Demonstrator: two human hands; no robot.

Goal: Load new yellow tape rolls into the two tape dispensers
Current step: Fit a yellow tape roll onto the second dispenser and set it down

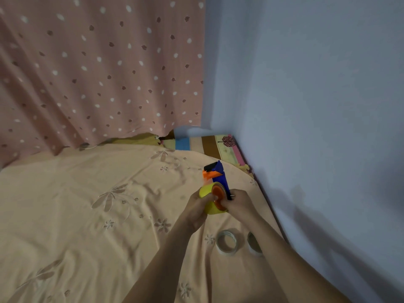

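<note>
A blue tape dispenser (219,174) with an orange flap and a black roller points up and away above the bed. A yellow tape roll (207,192) sits on its orange hub. My left hand (197,207) wraps around the yellow roll from the left. My right hand (239,203) grips the dispenser's lower part, which is hidden under the fingers, with the thumb near the orange hub. Only one dispenser is in view.
Two empty pale cardboard tape cores lie on the peach embroidered bedsheet (87,215) below my hands: one flat (227,241), one on edge (253,243) partly behind my right forearm. A striped pillow (209,145) lies at the back. The blue wall (328,127) stands close on the right, a pink curtain (98,73) behind.
</note>
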